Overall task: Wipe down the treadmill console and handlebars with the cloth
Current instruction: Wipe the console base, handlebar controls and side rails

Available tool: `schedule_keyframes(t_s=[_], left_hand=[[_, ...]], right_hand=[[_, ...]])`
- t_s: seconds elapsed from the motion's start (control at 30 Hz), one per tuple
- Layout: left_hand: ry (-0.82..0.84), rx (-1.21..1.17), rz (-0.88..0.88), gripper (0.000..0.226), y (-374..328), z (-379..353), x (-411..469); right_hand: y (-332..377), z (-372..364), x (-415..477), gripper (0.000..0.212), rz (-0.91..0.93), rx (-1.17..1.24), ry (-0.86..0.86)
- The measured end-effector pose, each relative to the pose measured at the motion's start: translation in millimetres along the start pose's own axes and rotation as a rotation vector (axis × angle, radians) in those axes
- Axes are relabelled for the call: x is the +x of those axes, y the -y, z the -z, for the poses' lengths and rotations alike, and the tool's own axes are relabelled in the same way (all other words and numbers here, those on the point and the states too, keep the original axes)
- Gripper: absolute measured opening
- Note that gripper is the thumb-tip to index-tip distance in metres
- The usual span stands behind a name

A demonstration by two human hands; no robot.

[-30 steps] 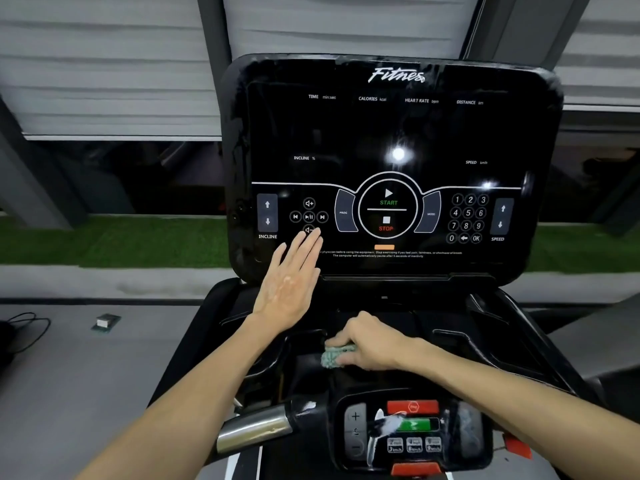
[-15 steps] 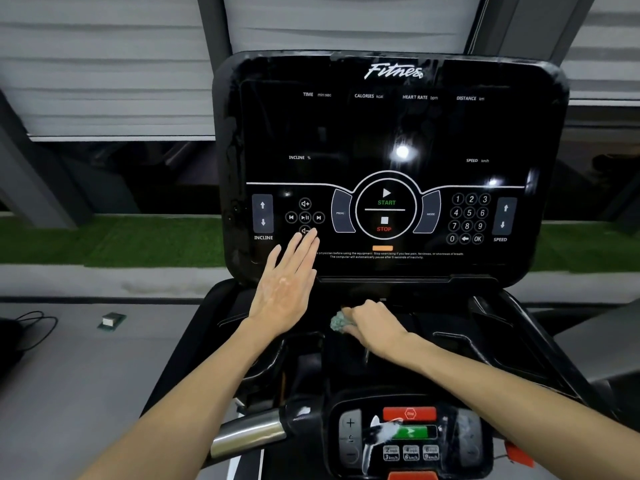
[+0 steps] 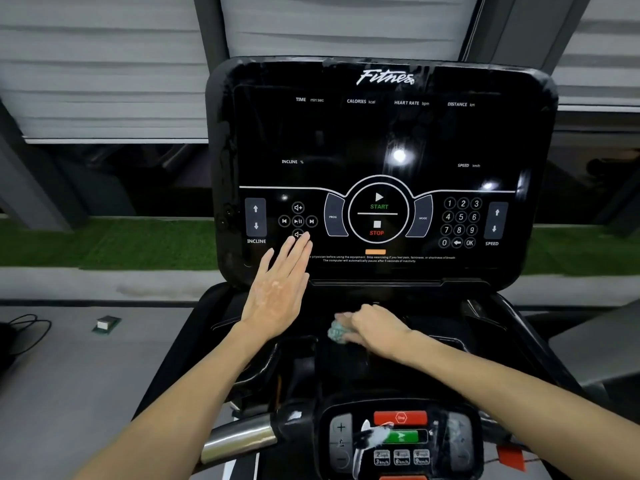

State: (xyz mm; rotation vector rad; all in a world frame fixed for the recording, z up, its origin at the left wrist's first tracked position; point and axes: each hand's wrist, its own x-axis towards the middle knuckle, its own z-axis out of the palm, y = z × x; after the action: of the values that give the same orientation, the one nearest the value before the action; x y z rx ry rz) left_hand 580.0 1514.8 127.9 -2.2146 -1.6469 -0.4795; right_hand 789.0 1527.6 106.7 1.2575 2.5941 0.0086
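The black treadmill console (image 3: 381, 140) stands upright ahead, its screen dark with printed buttons. My left hand (image 3: 277, 289) lies flat with straight fingers against the console's lower left corner, fingertips near the volume button. My right hand (image 3: 374, 327) grips a small bunched blue-green cloth (image 3: 336, 332) and presses it onto the black tray (image 3: 346, 358) just below the screen. A chrome handlebar (image 3: 239, 441) runs across the bottom left, next to the lower control pad (image 3: 401, 438) with its red stop and green buttons.
Grey floor lies left of the treadmill, with a small green-edged block (image 3: 105, 323) and a black cable (image 3: 24, 334) on it. A strip of green turf (image 3: 104, 244) and shuttered windows sit behind the console. Black side rails (image 3: 512, 327) flank the tray.
My right hand has slid the cloth away from me, up the tray toward the screen's base, then held near there. My left hand has stayed flat on the console corner.
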Motion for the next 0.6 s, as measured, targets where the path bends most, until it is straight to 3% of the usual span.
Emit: schedule_keyframes(t_s=[0.1,0.43,0.5,0.6], left_hand=[[0.0,-0.004,-0.007,0.054,-0.6,1.8,0.7],[0.011,0.015,-0.005,0.054,-1.0,2.4,0.2],[0.019,0.03,-0.009,0.055,-0.8,1.3,-0.2],[0.021,0.046,-0.011,0.055,0.3,1.0,0.5]], right_hand=[[-3.4,-3.7,3.7,0.041,-0.017,-0.041,-0.027],[-12.6,1.6,-46.6,0.044,0.163,0.386,0.196],[-14.4,0.7,-42.7,0.045,0.202,0.284,0.147],[-18.6,-0.1,-21.2,0.047,0.157,-0.06,0.03]])
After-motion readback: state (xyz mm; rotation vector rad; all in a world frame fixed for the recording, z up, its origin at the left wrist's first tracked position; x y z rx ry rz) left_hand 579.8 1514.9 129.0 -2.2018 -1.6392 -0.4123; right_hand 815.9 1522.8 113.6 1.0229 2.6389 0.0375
